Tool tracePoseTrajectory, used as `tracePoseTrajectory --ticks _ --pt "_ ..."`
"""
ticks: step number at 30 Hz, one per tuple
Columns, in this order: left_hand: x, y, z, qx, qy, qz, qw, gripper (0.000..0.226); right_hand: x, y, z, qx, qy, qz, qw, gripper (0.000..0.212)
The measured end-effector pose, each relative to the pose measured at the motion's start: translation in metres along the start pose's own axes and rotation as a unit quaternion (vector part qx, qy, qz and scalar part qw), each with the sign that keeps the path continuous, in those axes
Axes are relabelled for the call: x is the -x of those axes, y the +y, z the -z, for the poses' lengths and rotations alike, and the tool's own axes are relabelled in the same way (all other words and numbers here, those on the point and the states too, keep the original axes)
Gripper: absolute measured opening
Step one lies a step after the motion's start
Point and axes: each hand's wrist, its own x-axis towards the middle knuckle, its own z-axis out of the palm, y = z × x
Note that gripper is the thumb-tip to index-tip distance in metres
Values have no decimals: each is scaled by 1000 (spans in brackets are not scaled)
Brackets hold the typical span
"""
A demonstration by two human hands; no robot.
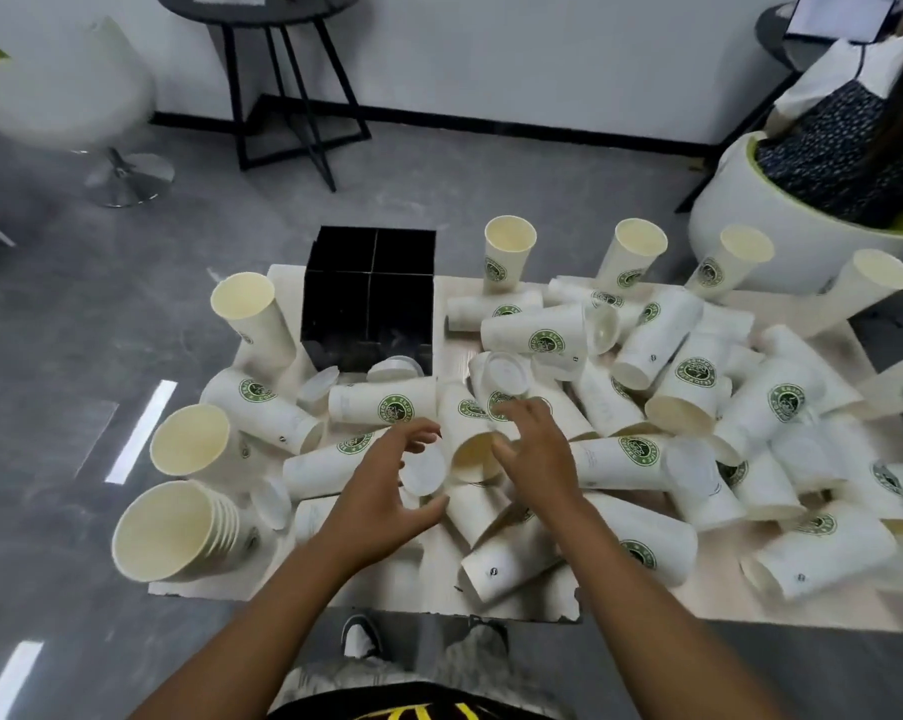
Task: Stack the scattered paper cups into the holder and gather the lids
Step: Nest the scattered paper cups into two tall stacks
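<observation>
Here both hands hover over the cup pile: left hand (387, 480) and right hand (535, 449) have fingers spread, released; a lid (424, 472) lies partly hidden between them.

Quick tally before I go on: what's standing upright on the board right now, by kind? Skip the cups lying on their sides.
Single upright cups: 6
Nested cup stack: 1
Black holder: 1
Total: 8
</observation>
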Motion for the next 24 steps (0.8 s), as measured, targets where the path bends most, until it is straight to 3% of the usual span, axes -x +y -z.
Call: tracePoseTrajectory --ticks 4,11,19,24 --pt "-12 2 3 -16 12 28 999 79 -16 9 -4 23 -11 39 999 18" --pt "-39 19 -2 -30 8 4 1000 88 -25 10 33 -12 103 120 987 22" --pt "-73 62 -25 -57 -25 -83 995 94 -28 2 89 -78 160 130 975 22" --pt "-90 81 -45 -57 -26 -107 992 95 -23 12 105 -135 160 91 974 19"
